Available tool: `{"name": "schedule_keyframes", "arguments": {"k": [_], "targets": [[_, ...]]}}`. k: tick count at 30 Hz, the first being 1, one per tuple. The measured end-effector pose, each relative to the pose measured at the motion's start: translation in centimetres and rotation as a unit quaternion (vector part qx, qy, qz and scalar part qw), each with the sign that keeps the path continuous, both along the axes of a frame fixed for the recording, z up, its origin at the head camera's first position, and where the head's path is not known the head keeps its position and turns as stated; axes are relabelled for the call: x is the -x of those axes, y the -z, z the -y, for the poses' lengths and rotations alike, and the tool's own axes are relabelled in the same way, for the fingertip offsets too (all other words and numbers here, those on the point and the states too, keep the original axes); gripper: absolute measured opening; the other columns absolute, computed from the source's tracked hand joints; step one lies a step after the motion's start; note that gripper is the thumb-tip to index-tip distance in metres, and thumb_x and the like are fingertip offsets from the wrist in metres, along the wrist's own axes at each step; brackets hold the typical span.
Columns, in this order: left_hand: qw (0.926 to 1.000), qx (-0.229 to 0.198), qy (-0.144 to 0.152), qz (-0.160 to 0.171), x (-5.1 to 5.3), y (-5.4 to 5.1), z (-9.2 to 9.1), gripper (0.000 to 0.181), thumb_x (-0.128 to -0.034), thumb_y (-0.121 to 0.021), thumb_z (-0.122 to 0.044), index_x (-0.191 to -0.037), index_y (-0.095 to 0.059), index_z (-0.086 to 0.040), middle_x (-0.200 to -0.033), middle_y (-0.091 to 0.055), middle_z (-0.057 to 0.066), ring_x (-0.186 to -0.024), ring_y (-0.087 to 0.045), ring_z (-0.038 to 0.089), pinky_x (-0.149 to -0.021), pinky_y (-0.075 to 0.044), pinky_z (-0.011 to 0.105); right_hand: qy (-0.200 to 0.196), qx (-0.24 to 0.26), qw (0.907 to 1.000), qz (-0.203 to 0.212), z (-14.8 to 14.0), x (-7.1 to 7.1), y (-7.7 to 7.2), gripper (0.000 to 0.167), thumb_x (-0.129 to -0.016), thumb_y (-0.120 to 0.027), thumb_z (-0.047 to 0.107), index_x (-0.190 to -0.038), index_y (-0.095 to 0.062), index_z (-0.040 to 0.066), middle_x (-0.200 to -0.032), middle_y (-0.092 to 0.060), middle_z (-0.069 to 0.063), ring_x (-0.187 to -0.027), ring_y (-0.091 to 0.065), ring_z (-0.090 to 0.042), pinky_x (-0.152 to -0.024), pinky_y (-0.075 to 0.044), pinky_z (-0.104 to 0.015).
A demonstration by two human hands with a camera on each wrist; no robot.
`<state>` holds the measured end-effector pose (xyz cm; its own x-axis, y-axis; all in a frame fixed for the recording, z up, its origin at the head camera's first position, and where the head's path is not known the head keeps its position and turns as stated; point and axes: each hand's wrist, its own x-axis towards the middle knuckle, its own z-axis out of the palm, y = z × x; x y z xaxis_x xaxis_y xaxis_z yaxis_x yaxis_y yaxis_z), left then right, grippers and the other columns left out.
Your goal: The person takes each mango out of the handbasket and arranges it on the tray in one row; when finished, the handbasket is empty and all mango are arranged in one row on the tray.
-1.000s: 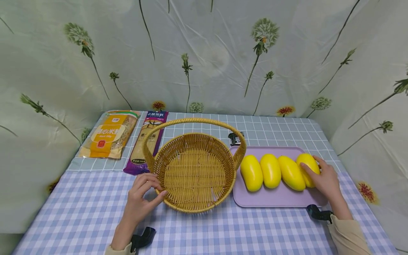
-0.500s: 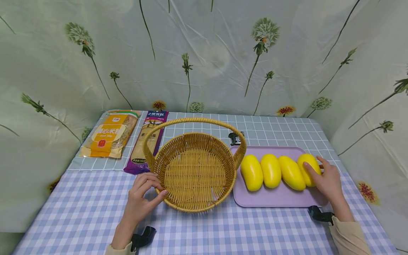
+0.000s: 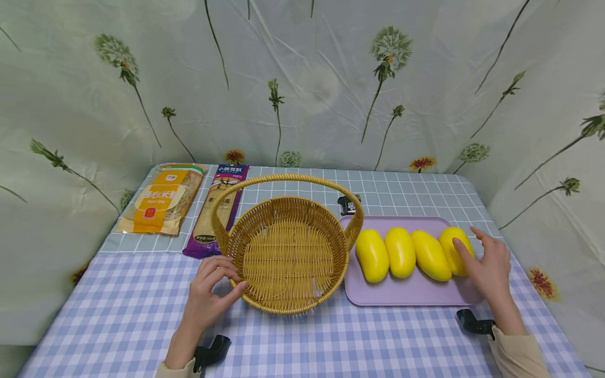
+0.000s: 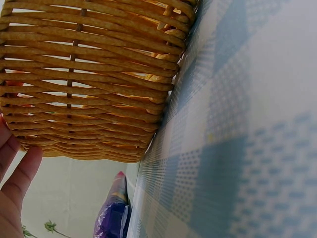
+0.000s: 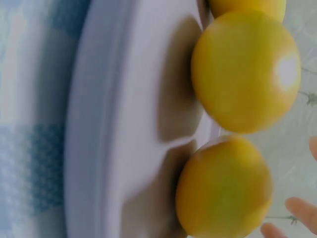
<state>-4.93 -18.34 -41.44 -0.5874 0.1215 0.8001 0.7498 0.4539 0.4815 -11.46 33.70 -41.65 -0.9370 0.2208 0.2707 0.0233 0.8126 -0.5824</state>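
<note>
A woven wicker basket (image 3: 288, 262) with a tall arched handle stands in the middle of the table. My left hand (image 3: 210, 286) pinches its near left rim between thumb and fingers; the left wrist view shows fingertips (image 4: 30, 161) at the basket's edge. Several yellow mangoes lie side by side on a lilac tray (image 3: 392, 296) to the right. Beside the rightmost mango (image 3: 455, 249), my right hand (image 3: 491, 268) has its fingers spread and holds nothing. From the right wrist, its fingers (image 5: 299, 210) appear apart from the nearest mango (image 5: 225, 188).
A yellow-orange food packet (image 3: 160, 202) and a purple pasta packet (image 3: 215, 215) lie at the back left. Behind the tray's left corner sits a small black packet (image 3: 347, 206), partly hidden by the basket handle. A floral curtain (image 3: 302, 89) borders the table's back and sides.
My right hand has let go of the rightmost mango and moved slightly right, its fingers spreading. The mangoes, basket and left hand have stayed in place.
</note>
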Motion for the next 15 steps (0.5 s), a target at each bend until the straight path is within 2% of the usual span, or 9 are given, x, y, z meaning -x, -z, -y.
{"name": "schedule_keyframes", "arguments": {"k": [6, 9, 15], "targets": [[1.0000, -0.001, 0.000, 0.003, 0.0, 0.0, 0.1, 0.032, -0.0875, -0.069, -0.030, -0.070, -0.060, -0.004, -0.083, -0.060, 0.008, -0.086, -0.053, 0.036, -0.092, -0.038, 0.029, -0.028, 0.012, 0.9980, -0.056, 1.3, -0.7, -0.3, 0.048, -0.093, -0.060, 0.021, -0.130, -0.049, -0.007, -0.120, -0.045, -0.031, -0.111, -0.033, -0.047, -0.091, -0.023, -0.062], [1.0000, -0.002, -0.001, 0.007, 0.0, 0.0, 0.1, 0.032, -0.0873, -0.069, -0.030, -0.070, -0.060, -0.004, -0.084, -0.060, 0.008, -0.087, -0.053, 0.035, -0.093, -0.038, 0.029, -0.045, 0.016, 0.9955, -0.082, 2.0, -1.0, -0.2, 0.046, -0.092, -0.062, 0.023, -0.128, -0.053, -0.003, -0.120, -0.049, -0.027, -0.113, -0.035, -0.044, -0.097, -0.021, -0.060], [0.9999, -0.002, -0.003, 0.012, -0.1, 0.0, 0.2, 0.032, -0.0864, -0.070, -0.030, -0.070, -0.060, -0.005, -0.085, -0.060, 0.009, -0.087, -0.053, 0.035, -0.093, -0.037, 0.028, -0.111, 0.005, 0.9820, -0.153, 3.7, -1.1, -0.5, 0.036, -0.085, -0.069, 0.013, -0.116, -0.061, -0.003, -0.113, -0.056, -0.024, -0.108, -0.042, -0.042, -0.092, -0.026, -0.052]]}}
